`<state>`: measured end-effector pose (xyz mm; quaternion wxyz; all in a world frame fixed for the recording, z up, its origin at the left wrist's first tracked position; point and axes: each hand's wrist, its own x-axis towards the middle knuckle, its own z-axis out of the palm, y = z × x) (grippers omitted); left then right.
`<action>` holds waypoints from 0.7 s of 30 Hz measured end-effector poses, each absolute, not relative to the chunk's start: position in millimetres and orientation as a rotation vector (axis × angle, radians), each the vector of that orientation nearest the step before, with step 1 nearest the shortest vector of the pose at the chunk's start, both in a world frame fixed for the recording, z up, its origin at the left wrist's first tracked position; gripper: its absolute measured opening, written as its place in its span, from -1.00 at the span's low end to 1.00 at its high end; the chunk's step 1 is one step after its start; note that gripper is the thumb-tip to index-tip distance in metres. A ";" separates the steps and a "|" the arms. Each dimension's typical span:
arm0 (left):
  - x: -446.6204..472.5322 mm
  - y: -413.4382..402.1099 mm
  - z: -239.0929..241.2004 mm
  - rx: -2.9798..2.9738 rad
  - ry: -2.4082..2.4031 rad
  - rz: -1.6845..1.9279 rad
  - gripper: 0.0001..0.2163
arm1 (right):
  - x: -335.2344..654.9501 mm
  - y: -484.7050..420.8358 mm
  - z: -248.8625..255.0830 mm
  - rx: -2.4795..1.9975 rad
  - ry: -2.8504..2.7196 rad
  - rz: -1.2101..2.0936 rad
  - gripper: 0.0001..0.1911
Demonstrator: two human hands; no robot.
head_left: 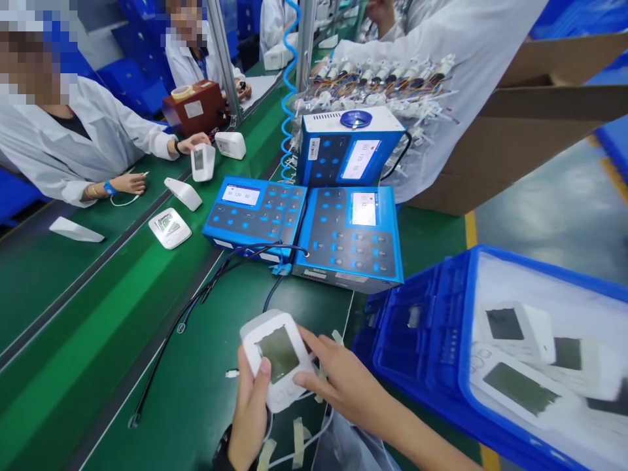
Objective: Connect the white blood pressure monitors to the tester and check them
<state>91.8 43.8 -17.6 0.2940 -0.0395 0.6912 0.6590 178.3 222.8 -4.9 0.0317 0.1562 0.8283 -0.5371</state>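
Note:
A white blood pressure monitor [280,350] with a blank grey-green screen is held up between both hands above the green bench. My left hand [252,402] grips its left side, thumb on the front beside the screen. My right hand [338,373] is on the right side, thumb at the lower front corner and fingers behind, partly hidden. Close by on the left lies a small white cable plug [231,373]. Beneath the hands runs a white cable [321,428], and strips of masking tape [298,441] stick to the bench edge.
Beyond the hands stand blue tester boxes [343,261] with lit screens and black tubes [161,347]. A blue crate [422,327] at right holds several monitors [523,389]. Another monitor [169,228] lies on the green belt [93,314]. Across it, a co-worker's hand [193,142] holds one.

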 end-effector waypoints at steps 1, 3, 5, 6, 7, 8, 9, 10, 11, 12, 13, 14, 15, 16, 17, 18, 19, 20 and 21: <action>92.5 43.3 -16.2 0.036 1.888 1.698 -0.38 | 179.5 225.6 -5.5 0.519 2.578 -1.630 -0.43; 92.3 41.4 -14.5 0.342 2.005 1.529 -0.46 | 183.1 231.8 -11.5 0.628 2.586 -1.699 -0.45; 91.6 37.9 -15.4 0.641 2.170 1.293 -0.52 | 188.3 238.2 -22.5 0.798 2.595 -1.806 -0.48; 91.8 35.7 -17.0 0.767 2.267 1.151 -0.54 | 191.4 241.0 -28.9 0.902 2.612 -1.817 -0.46; 92.4 33.4 -19.3 0.869 2.364 0.998 -0.56 | 194.8 243.2 -35.5 0.995 2.632 -1.795 -0.44; 93.6 30.9 -22.2 0.948 2.454 0.843 -0.58 | 198.1 244.7 -41.9 1.068 2.653 -1.750 -0.44; 95.0 28.4 -25.3 1.007 2.526 0.698 -0.62 | 201.4 245.1 -47.8 1.124 2.685 -1.683 -0.44; 96.6 25.9 -28.2 1.051 2.571 0.578 -0.65 | 204.2 244.6 -53.1 1.167 2.734 -1.600 -0.45; 98.2 23.4 -30.7 1.077 2.598 0.492 -0.67 | 206.6 243.2 -57.7 1.194 2.796 -1.512 -0.45; 99.5 21.0 -32.3 1.077 2.611 0.444 -0.69 | 208.4 241.4 -61.5 1.205 2.859 -1.433 -0.46; 100.5 18.8 -32.6 1.045 2.614 0.439 -0.70 | 209.7 239.4 -64.5 1.202 2.913 -1.371 -0.47; 101.1 17.0 -31.4 0.985 2.603 0.476 -0.71 | 210.4 237.6 -66.6 1.185 2.949 -1.335 -0.47; 101.0 15.7 -28.6 0.915 2.559 0.544 -0.70 | 210.7 236.4 -68.1 1.158 2.965 -1.327 -0.48; 100.0 15.4 -24.1 0.846 2.481 0.625 -0.68 | 210.8 235.8 -69.1 1.132 2.969 -1.336 -0.49; 97.9 16.2 -18.4 0.786 2.369 0.705 -0.64 | 210.9 235.9 -69.7 1.113 2.971 -1.349 -0.48; 94.3 18.4 -11.8 0.743 2.230 0.774 -0.61 | 211.0 236.4 -70.1 1.103 2.975 -1.359 -0.47; 89.0 22.2 -5.0 0.710 2.086 0.829 -0.60 | 211.3 237.3 -70.4 1.093 2.983 -1.368 -0.46; 81.8 27.6 1.1 0.677 1.961 0.875 -0.62 | 211.7 238.2 -70.6 1.083 2.991 -1.374 -0.46; 73.0 34.4 5.9 0.636 1.881 0.929 -0.65 | 212.2 238.8 -70.7 1.075 3.001 -1.377 -0.45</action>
